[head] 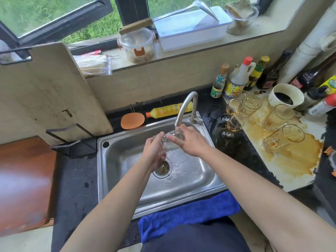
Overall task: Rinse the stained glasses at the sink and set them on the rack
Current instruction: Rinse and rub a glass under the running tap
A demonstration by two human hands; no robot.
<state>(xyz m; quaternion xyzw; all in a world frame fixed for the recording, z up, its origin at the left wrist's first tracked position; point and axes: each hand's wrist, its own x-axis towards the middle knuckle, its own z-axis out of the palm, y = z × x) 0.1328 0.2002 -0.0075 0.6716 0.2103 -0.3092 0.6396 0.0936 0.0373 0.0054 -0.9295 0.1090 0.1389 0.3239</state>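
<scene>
Editor: Glasses in view?
Photographer: Six, I think: five stained glasses (278, 116) on the counter (294, 171) right of the sink (101, 179), one glass (175, 134) under the running faucet (187, 104).
Editor: Hands?
Photographer: Two: left hand (154, 151) curls its fingers round the lower end; right hand (192, 142) clasps the bowl with fingers and thumb.

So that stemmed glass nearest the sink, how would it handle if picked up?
Probably tippy: the stemmed glass has a wide bowl on a thin stem. Likely fragile, being thin clear glass. The counter beneath looks wet, so it may be slippery.
</scene>
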